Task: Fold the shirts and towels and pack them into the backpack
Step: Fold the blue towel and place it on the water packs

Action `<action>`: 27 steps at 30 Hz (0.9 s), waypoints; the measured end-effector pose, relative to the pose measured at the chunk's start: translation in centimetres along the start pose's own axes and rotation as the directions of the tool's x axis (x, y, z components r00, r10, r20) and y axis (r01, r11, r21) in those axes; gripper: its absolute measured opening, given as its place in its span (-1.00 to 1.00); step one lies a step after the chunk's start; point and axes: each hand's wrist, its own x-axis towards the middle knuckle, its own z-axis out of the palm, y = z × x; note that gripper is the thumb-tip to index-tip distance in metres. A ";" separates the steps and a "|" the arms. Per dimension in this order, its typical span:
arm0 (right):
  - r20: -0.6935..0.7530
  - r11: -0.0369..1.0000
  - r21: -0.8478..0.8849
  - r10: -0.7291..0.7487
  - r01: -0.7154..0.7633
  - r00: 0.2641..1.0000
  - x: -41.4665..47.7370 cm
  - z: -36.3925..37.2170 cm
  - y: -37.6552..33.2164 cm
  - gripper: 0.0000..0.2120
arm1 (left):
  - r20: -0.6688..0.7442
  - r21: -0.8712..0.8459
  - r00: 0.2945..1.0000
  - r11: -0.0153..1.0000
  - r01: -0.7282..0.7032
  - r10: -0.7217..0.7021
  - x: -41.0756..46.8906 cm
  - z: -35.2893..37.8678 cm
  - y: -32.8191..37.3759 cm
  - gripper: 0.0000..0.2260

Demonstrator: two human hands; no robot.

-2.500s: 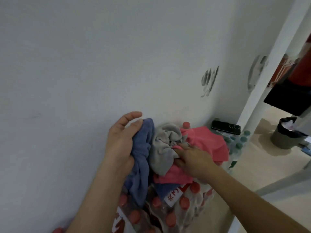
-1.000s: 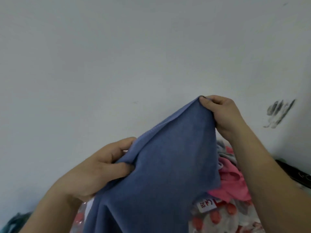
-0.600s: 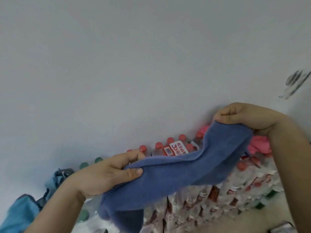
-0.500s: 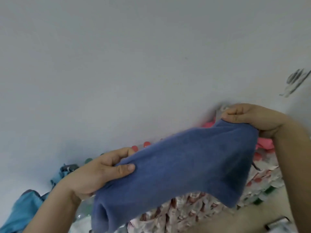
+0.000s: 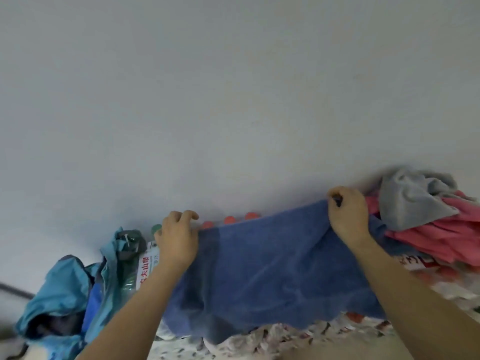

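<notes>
One pale, bare wall [image 5: 233,100] fills most of the view. Below it is the blue terry towel [image 5: 272,268], which half a second ago hung stretched in the air between the hands. It now lies spread flat across the shrink-wrapped packs of red-capped water bottles [image 5: 298,339], with its far edge near the wall. That gives it a surface to be folded on, so I judge the spreading done and the first fold next. At the left the teal fabric backpack [image 5: 65,289] slumps beside the packs, apart from the towel. At the right a crumpled pink cloth [image 5: 446,229] and a grey cloth [image 5: 413,198] wait in a heap. The right hand [image 5: 348,216] pinches the towel's far right corner with curled fingers. The left hand [image 5: 179,240] holds the far left corner, fingers curled over the edge.
</notes>
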 end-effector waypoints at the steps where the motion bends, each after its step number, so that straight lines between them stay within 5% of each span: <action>1: 0.024 0.998 -0.061 -0.018 0.019 1.000 -0.2 0.8 0.2 -0.81 | -0.037 -0.026 0.999 1.000 0.004 -0.005 -0.4 0.2 -0.2 -0.79; 4: 0.071 0.984 -0.159 -0.071 0.082 0.995 -1.9 2.0 -0.2 -0.66 | -0.064 -0.141 0.998 0.990 0.000 -0.009 -4.3 0.0 -0.6 -0.87; 8: 0.320 0.990 0.037 -0.143 0.139 0.937 -4.6 2.7 -4.1 -0.79 | -0.056 -0.138 0.978 0.971 0.194 -0.203 -10.8 0.9 -2.7 -0.83; 12: 0.635 0.961 0.245 -0.261 0.131 0.727 -7.2 5.4 -10.6 -0.76 | -0.071 -0.189 0.901 0.893 0.408 -0.427 -14.5 2.0 -4.9 -0.80; 16: 0.753 0.900 0.328 -0.433 0.287 0.495 -9.2 9.6 -16.2 -0.67 | -0.087 -0.246 0.834 0.823 0.512 -0.544 -15.6 2.3 -4.6 -0.81; 19: 0.787 0.855 0.315 -0.478 0.412 0.390 -10.1 13.5 -18.9 -0.56 | -0.059 -0.232 0.803 0.791 0.567 -0.593 -15.4 2.1 -4.2 -0.89; 24: 0.853 0.823 0.138 -0.382 0.552 0.357 -11.2 17.6 -20.8 -0.44 | -0.044 -0.237 0.836 0.819 0.523 -0.547 -15.1 1.9 -5.0 -0.89; 27: 0.819 0.826 0.146 -0.409 0.544 0.402 -11.4 18.5 -21.2 -0.81 | -0.043 -0.276 0.878 0.850 0.448 -0.476 -15.0 1.3 -5.4 -0.91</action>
